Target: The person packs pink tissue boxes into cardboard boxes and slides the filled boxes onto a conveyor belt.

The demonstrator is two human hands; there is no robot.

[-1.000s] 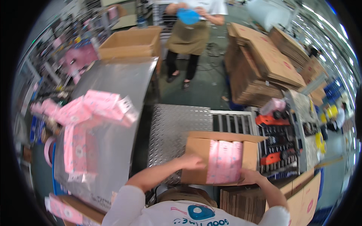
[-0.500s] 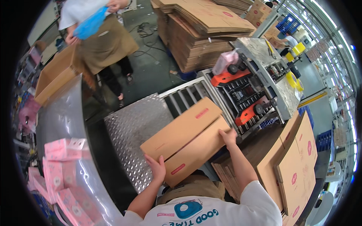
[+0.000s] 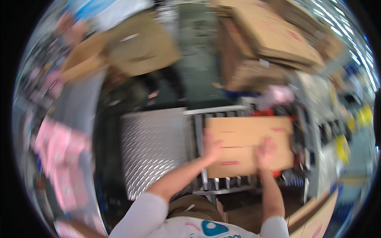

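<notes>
A brown cardboard carton [image 3: 250, 131] lies with its long top flaps folded down, a seam running between them. It sits on a roller conveyor [image 3: 199, 139], its right end over a machine with red guides [image 3: 276, 173]. At the carton's left end is my left hand [image 3: 212, 147], fingers stretched out against the edge and partly over the top, blurred. My right hand [image 3: 266, 152] rests flat on the carton's top, right of the middle, fingers apart. Neither hand is wrapped round anything.
A diamond-plate metal sheet [image 3: 154, 146] adjoins the conveyor. Pink packages [image 3: 65, 158] lie on a metal counter [image 3: 77, 99] at left. Across from me a person in a brown apron [image 3: 143, 47] stands by an open carton [image 3: 85, 55]. Stacked flat cartons [image 3: 274, 35] stand at the back; more lean at lower right [image 3: 317, 218].
The carton has moved right, off the metal sheet onto the rollers and into the machine, and has turned straight. My hands shifted from gripping its ends to its left edge and top.
</notes>
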